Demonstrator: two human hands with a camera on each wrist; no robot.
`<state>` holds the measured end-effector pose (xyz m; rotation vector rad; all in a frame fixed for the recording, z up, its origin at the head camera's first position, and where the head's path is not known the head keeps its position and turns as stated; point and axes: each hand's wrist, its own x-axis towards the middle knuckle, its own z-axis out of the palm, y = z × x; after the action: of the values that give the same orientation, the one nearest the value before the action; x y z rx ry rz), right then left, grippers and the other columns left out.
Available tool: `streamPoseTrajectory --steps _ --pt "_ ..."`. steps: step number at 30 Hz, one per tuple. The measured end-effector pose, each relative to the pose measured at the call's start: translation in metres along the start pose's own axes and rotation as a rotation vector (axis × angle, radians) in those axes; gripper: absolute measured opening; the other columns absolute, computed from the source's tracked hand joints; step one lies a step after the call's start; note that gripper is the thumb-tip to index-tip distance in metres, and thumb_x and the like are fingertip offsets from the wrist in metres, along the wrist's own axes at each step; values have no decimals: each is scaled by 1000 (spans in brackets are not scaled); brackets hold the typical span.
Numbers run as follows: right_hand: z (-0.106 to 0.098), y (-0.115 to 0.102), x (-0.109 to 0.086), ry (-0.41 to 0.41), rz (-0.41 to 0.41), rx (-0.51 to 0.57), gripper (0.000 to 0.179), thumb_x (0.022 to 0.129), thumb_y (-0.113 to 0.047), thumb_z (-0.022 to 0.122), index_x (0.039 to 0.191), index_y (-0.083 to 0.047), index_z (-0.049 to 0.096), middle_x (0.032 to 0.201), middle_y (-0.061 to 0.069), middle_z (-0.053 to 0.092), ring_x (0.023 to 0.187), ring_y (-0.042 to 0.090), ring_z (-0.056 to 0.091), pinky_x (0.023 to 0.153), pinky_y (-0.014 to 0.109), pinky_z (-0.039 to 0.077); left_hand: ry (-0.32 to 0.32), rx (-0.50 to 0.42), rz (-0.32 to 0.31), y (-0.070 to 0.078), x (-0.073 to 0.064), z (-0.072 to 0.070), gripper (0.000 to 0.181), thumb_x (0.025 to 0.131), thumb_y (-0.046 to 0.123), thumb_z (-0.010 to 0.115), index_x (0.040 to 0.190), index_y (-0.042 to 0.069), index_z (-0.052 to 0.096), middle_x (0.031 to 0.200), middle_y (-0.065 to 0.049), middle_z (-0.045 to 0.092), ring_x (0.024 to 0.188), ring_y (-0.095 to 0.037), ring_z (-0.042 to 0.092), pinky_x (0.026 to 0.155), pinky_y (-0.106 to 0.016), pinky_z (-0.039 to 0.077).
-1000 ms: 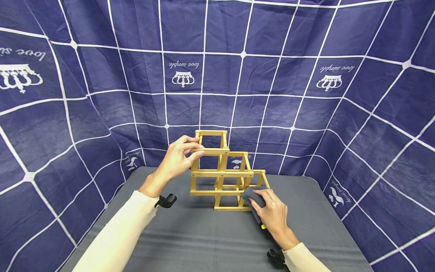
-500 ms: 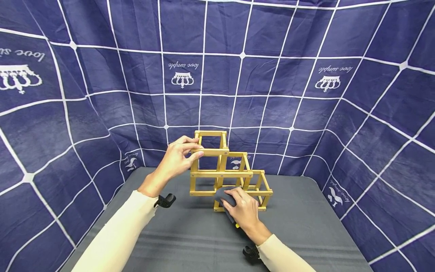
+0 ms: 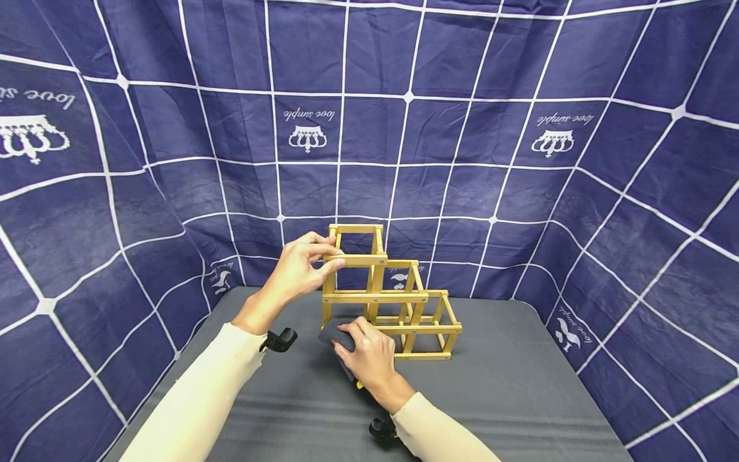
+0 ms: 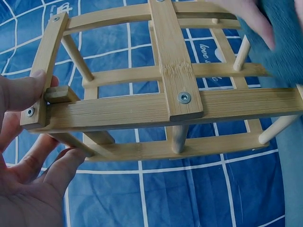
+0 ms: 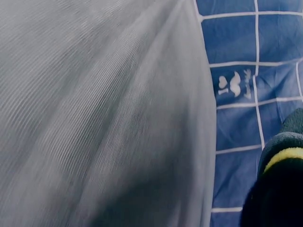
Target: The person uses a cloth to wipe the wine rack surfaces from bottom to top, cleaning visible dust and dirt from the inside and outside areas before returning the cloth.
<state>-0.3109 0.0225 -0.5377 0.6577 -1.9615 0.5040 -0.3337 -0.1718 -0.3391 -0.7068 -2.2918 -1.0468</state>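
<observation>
A stepped rack of light wooden slats [image 3: 404, 297] stands on the grey-covered table. My left hand [image 3: 297, 268] holds its top tier at the left front corner; in the left wrist view the thumb lies on a slat and the fingers reach below. My right hand [image 3: 369, 353] pinches a dark grey-blue cloth [image 3: 333, 332] against the lower left rail, whose end it hides. The cloth [image 4: 279, 45] looks fuzzy in the left wrist view. Its yellow edge [image 5: 286, 156] shows at the right of the right wrist view.
Blue curtains with white grid lines [image 3: 369, 141] surround the table [image 3: 496, 385] at the back and both sides. Black straps or mounts [image 3: 281, 340] sit on both wrists, below cream sleeves [image 3: 190, 391].
My right hand has slid left with the cloth, from the rack's right end along the lower front rails to the left end. The left hand keeps its hold on the top tier.
</observation>
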Motion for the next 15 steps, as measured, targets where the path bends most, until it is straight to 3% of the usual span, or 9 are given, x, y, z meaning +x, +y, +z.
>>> streamPoseTrajectory --steps 7,15 --pt "12 -18 5 23 54 -88 47 72 -46 114 102 -28 83 94 -12 73 57 7 68 44 24 45 -8 -9 4 0 0 0 17 100 12 94 113 1 91 130 -24 78 136 -47 77 112 -55 68" --pt "5 -8 6 28 96 -122 48 69 -41 114 98 -26 79 93 -9 74 54 14 69 42 27 40 -3 -22 -1 -3 3 1 15 100 11 94 112 2 91 130 -25 78 131 -46 78 111 -57 68"
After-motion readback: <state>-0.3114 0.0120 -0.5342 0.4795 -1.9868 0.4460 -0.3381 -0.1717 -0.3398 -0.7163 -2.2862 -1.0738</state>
